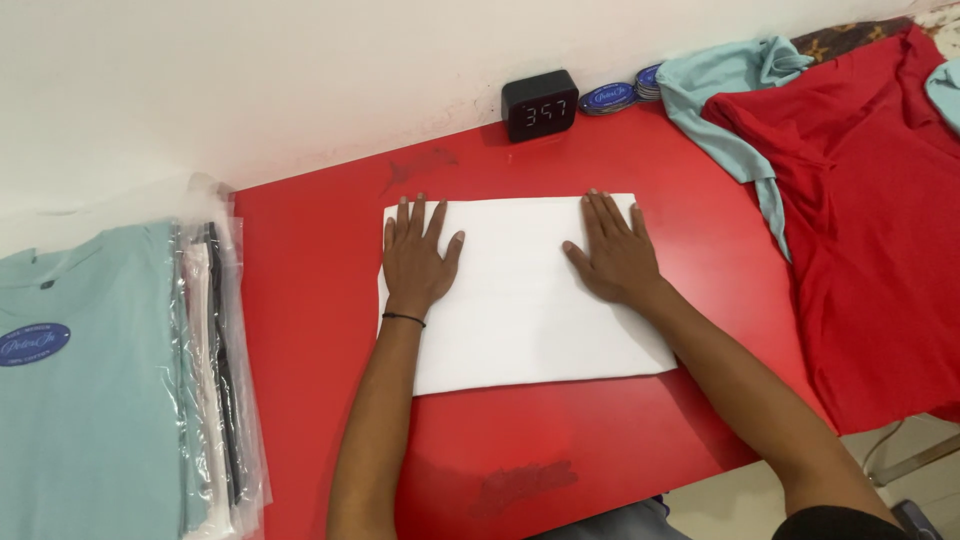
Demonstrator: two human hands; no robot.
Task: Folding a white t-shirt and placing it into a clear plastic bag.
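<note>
Your forearms come in from the bottom edge, over the near part of the red surface [300, 330], which shows a scuffed patch close to you. Left hand [417, 260]: flat, palm down, fingers spread, pressing the left end of the white folded sheet [525, 310]; nothing gripped. A thin black band sits at that wrist. Right hand [615, 255]: also flat and released, palm down on the sheet's upper right part, fingers pointing away from you.

Sheet: rectangular, lying flat in the middle of the surface, long side running left to right, slightly skewed.

Beyond it, against the wall: small black clock [540, 104], upright. Just right of the clock: a short stack of blue oval labels [610, 96].

Far right: red shirt [870, 220] spread out, with a light blue shirt [735, 95] partly beneath its left edge.

Far left: pile of bagged shirts [215, 370], a light blue one on top.
</note>
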